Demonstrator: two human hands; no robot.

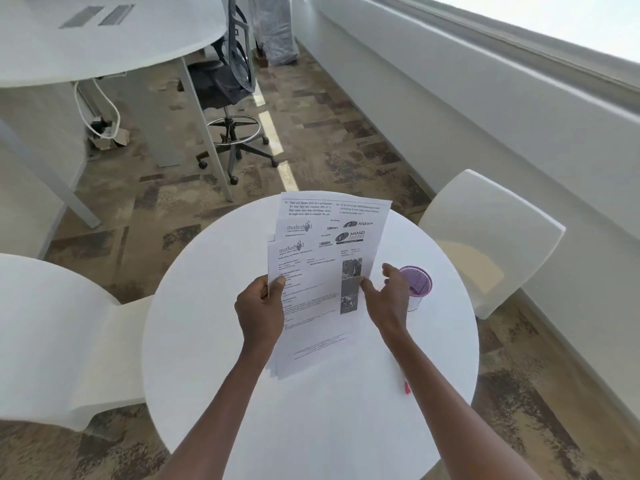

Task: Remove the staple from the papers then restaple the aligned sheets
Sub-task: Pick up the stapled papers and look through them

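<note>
Several printed sheets of paper point(318, 271) are fanned out above the round white table point(311, 410), their top edges stepped one behind another. My left hand point(259, 310) grips the stack at its left edge, thumb on the front sheet. My right hand point(386, 299) touches the right edge of the front sheet with thumb and fingertips, the other fingers spread. No staple shows on the sheets. A small pink object point(407, 388), mostly hidden under my right forearm, lies on the table; I cannot tell what it is.
A white cup with a purple insert point(415, 284) stands on the table just right of my right hand. White chairs sit at left point(52, 341) and right point(485, 237). Beyond are a white desk point(104, 39) and a black office chair point(228, 88).
</note>
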